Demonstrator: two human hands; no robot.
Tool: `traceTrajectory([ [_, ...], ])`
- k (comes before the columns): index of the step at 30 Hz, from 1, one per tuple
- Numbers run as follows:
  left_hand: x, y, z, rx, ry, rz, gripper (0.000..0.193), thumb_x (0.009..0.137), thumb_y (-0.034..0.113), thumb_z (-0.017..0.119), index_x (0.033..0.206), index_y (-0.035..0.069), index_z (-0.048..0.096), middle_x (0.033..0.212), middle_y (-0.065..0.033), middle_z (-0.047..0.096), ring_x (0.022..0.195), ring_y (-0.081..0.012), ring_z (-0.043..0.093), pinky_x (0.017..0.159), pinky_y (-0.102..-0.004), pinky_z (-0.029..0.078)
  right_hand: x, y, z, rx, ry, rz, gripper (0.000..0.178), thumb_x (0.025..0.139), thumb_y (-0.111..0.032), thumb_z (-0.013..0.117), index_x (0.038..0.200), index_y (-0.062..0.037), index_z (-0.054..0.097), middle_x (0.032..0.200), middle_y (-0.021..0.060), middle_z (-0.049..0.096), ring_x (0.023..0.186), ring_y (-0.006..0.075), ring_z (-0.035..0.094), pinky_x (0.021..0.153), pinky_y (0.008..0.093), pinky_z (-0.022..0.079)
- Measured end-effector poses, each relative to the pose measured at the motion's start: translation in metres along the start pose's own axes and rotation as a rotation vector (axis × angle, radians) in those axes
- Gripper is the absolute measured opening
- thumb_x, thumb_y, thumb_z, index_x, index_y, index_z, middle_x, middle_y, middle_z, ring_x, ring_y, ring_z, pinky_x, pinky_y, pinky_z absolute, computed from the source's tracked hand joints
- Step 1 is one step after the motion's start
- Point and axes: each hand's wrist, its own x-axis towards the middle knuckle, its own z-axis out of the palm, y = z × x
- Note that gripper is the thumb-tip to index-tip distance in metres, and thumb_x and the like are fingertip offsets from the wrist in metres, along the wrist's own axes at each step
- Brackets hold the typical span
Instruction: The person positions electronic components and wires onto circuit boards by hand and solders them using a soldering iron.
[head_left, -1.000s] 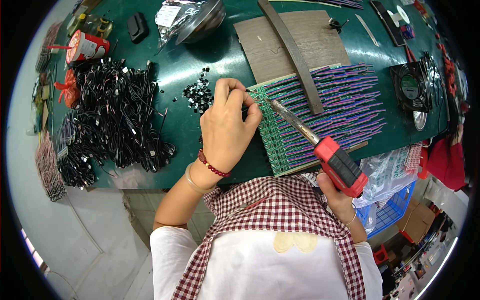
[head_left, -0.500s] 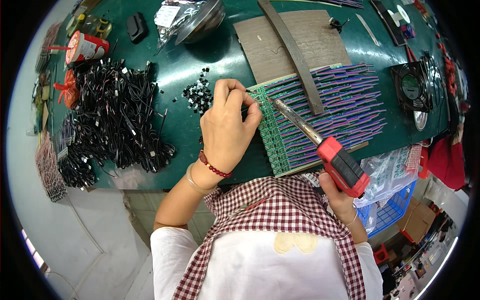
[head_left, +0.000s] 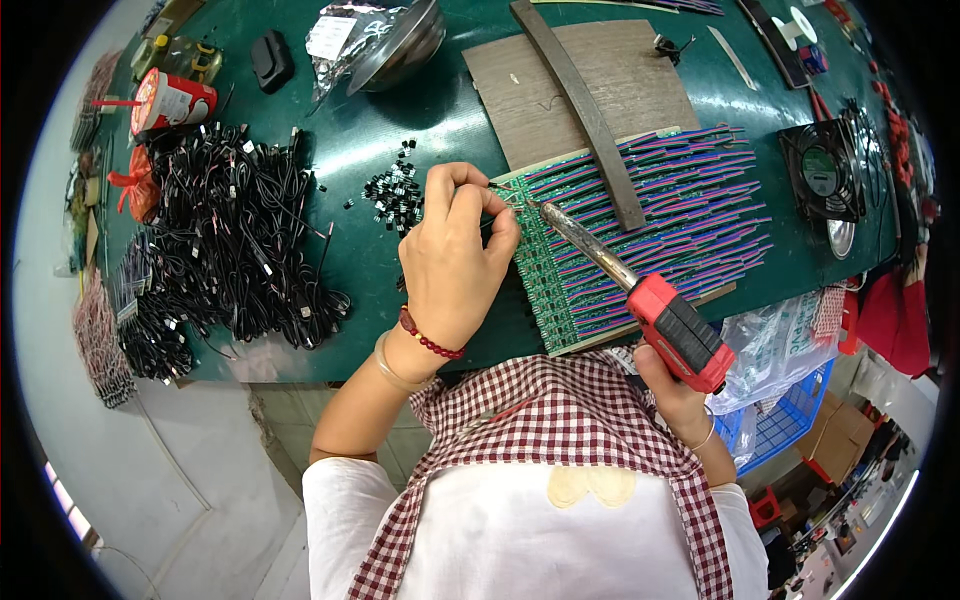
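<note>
My right hand (head_left: 672, 395) is wrapped round the red and black handle of a soldering iron (head_left: 682, 335). Its metal tip reaches up and left to the upper part of a row of small green circuit boards (head_left: 540, 275). Striped multicolour wires (head_left: 690, 215) run rightward from these boards. At the boards' upper left edge, my left hand (head_left: 455, 255) is closed in a pinch. Thin leads show by its fingertips, but what the fingers hold is too small to make out. Just left of that hand lies a pile of small black and white connectors (head_left: 392, 195).
A dark bar (head_left: 585, 110) lies across the wires and a brown board (head_left: 500, 85). Bundled black cables (head_left: 235, 240) cover the table's left side, below a red cup (head_left: 175, 102). A metal bowl (head_left: 400, 50) stands at the back, a black fan (head_left: 820, 172) at the right.
The soldering iron has shifted slightly left, its tip moving a little along the boards. My left hand stays pinched at nearly the same spot.
</note>
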Motion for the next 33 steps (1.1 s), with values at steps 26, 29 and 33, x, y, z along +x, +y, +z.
traceTrajectory([
  [26,-0.001,0.001,0.001,0.041,0.016,0.011,0.012,0.071,0.003,0.067,0.075,0.002,0.055,0.098,-0.0062,0.058,0.047,-0.0145,0.051,0.045,-0.0281,0.043,-0.012,-0.001,-0.002,0.058,-0.001,0.182,0.025,0.074,-0.009,0.070,0.097,-0.0044,0.062,0.086,0.0068,0.060,0.069,0.0189,0.060,0.061,0.0293,0.048],
  [29,-0.001,0.001,0.000,0.038,0.016,0.014,0.012,0.071,0.004,0.066,0.074,0.002,0.055,0.098,-0.0058,0.058,0.047,-0.0147,0.051,0.045,-0.0280,0.042,-0.015,0.003,-0.001,0.045,0.005,0.150,0.025,0.074,-0.010,0.071,0.097,-0.0044,0.062,0.085,0.0066,0.060,0.068,0.0186,0.060,0.060,0.0294,0.048],
  [33,0.003,0.002,-0.005,0.036,-0.040,0.008,0.011,0.072,0.005,0.066,0.075,0.003,0.056,0.097,-0.0048,0.057,0.049,-0.0150,0.052,0.047,-0.0290,0.043,-0.015,0.000,-0.003,0.060,0.006,0.193,0.025,0.074,-0.011,0.071,0.096,-0.0046,0.061,0.083,0.0059,0.060,0.066,0.0179,0.059,0.059,0.0295,0.047],
])
